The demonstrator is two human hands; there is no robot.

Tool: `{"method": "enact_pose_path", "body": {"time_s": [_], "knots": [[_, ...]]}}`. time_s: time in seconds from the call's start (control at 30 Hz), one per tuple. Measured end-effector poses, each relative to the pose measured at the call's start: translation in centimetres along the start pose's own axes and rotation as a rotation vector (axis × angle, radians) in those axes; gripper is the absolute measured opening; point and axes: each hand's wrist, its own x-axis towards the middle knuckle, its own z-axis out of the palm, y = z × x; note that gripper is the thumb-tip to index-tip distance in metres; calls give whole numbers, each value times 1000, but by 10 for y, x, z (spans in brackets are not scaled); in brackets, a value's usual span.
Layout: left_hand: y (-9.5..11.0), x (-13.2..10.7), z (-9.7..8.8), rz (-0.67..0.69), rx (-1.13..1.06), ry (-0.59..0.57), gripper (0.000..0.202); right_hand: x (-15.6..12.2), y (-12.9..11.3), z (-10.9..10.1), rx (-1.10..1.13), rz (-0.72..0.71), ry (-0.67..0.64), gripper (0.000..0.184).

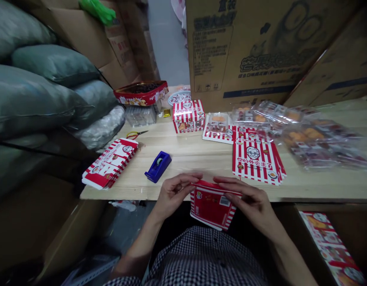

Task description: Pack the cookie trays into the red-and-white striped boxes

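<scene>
A red-and-white striped paper box (210, 208) is held just off the table's front edge, its red printed panel with a barcode turned up toward me. My left hand (175, 194) pinches its upper left corner between thumb and fingers. At the upper right corner, my right hand (247, 196) grips the same box, thumb below and fingers along the top edge. Whether that top edge is folded over is hard to make out. Past my left hand lies a blue tape dispenser (158, 166).
Flat striped cartons are stacked left (110, 163) and right (254, 157). A finished-looking striped box (188, 116), yellow-handled scissors (135, 134) and a red tin (141, 93) stand farther back. Clear food packs (314, 137) pile up at right, before a large cardboard box (245, 51). Sacks (37, 95) fill the left.
</scene>
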Motion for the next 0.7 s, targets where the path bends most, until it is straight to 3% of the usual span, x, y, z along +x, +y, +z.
{"method": "enact_pose_path", "body": {"time_s": [0.13, 0.3, 0.53, 0.7], "knots": [[-16, -12, 6, -137, 29, 71, 17, -3, 17, 10, 117, 121, -40, 27], [-35, -5, 2, -350, -70, 134, 35, 10, 51, 18, 215, 283, -6, 36], [-57, -16, -16, -437, -67, -30, 31, 9, 92, 17, 222, 310, -192, 37], [-68, -24, -18, -360, 154, -29, 38, 7, 100, 18, 42, 209, -180, 40]]}}
